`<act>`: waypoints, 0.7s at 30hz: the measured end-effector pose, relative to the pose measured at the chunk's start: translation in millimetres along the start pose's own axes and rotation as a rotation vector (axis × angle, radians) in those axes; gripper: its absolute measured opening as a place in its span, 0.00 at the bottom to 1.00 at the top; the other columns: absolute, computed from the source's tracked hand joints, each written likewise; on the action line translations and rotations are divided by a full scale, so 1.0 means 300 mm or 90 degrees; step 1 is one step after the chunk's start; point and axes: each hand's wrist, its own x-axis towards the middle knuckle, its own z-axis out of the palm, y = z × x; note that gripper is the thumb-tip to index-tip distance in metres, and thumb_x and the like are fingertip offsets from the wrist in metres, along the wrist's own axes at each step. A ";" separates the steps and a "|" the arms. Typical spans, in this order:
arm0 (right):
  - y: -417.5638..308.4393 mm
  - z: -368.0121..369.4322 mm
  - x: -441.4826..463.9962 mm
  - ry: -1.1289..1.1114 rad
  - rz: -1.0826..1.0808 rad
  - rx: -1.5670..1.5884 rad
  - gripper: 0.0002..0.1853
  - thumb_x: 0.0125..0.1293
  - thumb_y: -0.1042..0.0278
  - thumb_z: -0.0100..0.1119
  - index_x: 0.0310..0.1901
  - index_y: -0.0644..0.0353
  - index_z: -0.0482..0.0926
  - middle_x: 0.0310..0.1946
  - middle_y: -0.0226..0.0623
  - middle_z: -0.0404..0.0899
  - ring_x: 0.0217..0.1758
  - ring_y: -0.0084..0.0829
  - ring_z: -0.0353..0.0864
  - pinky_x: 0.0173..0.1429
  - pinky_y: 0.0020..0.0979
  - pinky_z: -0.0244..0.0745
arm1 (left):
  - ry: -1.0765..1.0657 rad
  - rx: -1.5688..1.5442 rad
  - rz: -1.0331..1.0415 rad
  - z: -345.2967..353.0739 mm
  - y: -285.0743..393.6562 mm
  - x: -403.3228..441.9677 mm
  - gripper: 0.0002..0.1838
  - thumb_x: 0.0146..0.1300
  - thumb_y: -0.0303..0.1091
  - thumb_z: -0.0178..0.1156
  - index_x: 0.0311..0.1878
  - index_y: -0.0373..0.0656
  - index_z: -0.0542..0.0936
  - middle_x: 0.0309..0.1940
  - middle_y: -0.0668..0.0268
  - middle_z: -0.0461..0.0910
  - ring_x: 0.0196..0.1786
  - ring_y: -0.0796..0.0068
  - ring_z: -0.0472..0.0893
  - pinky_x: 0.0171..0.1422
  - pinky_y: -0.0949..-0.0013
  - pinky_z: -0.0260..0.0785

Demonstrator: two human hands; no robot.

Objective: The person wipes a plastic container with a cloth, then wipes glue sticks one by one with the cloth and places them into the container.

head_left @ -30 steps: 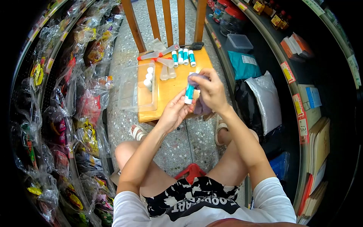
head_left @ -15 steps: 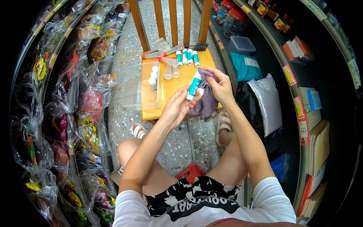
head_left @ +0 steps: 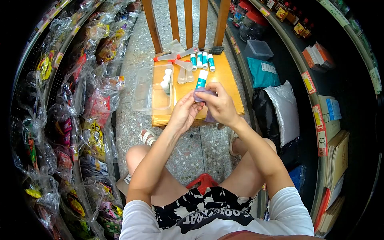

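A teal and white tube (head_left: 201, 79) points up and away from me, its lower end held in the fingers of my left hand (head_left: 185, 112). My right hand (head_left: 221, 105) pinches a purple cloth (head_left: 205, 93) against the lower part of the tube, and part of the cloth hangs below. Both hands are over the near part of a wooden chair seat (head_left: 228, 88). Several similar teal and white tubes (head_left: 205, 60) stand or lie at the back of the seat. Left of them are clear tubes with red caps (head_left: 183, 64) and a clear plastic box (head_left: 154, 102) with white-capped items (head_left: 166, 80).
Black brushes (head_left: 216, 50) lie at the seat's back edge, before the chair's slats (head_left: 188, 24). Shelves of plastic-wrapped packets (head_left: 96, 108) line the left. On the right shelf are a teal bag (head_left: 262, 72), a silver bag (head_left: 283, 112) and an empty clear container (head_left: 258, 50). A red stool (head_left: 203, 182) is beneath me.
The cloth has moved from the tube's upper end to its lower end. My right hand has come down and left beside my left hand, and the tube's top now points up between them.
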 end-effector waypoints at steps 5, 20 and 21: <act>-0.012 -0.011 -0.009 -0.016 0.008 -0.025 0.16 0.57 0.81 0.58 0.46 0.55 0.84 0.45 0.42 0.75 0.43 0.41 0.82 0.46 0.35 0.79 | -0.019 0.010 -0.002 -0.008 -0.010 -0.009 0.17 0.77 0.33 0.44 0.62 0.34 0.69 0.46 0.63 0.78 0.43 0.77 0.76 0.50 0.73 0.72; 0.060 -0.078 0.035 0.087 0.186 0.108 0.16 0.61 0.86 0.51 0.49 0.68 0.80 0.46 0.46 0.83 0.50 0.35 0.83 0.55 0.29 0.75 | -0.060 0.020 -0.125 0.027 -0.004 -0.021 0.17 0.76 0.35 0.45 0.61 0.35 0.69 0.43 0.58 0.79 0.39 0.75 0.78 0.45 0.76 0.75; 0.060 -0.078 0.035 0.087 0.192 0.118 0.16 0.61 0.86 0.51 0.49 0.68 0.80 0.46 0.46 0.83 0.50 0.34 0.83 0.55 0.29 0.75 | -0.046 0.023 -0.130 0.034 0.001 -0.023 0.17 0.76 0.35 0.45 0.61 0.35 0.69 0.44 0.57 0.79 0.38 0.76 0.78 0.44 0.76 0.75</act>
